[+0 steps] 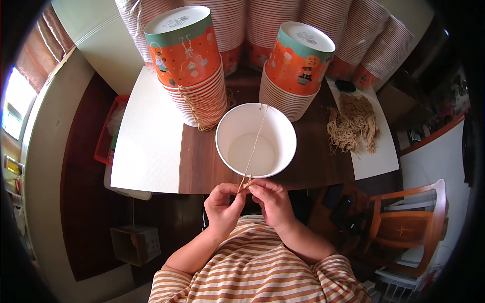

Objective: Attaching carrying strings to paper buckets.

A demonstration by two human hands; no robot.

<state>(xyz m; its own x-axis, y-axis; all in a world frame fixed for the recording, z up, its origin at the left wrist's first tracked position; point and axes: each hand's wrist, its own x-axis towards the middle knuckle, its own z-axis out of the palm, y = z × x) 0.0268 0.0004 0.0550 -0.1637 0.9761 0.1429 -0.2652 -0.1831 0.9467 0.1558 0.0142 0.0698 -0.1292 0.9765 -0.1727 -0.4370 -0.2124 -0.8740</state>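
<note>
A white paper bucket (283, 136) stands mouth up near the table's front edge, right before me. A thin beige cord (256, 139) runs from a hole in its far rim across the mouth to the near rim. My left hand (223, 206) pinches the cord at the near rim, thumb against fingers. Beside it, my right hand (273, 202) is closed on the same cord, fingertips almost touching the left ones. Whether a knot is formed between them is too small to tell.
Two stacks of upturned orange and green paper buckets (184, 58) (298, 60) stand behind, cords draped on the left stack. A heap of beige cords (353, 123) lies at right. Wrapped bucket stacks (273, 20) line the back. A wooden chair (404, 227) stands at lower right.
</note>
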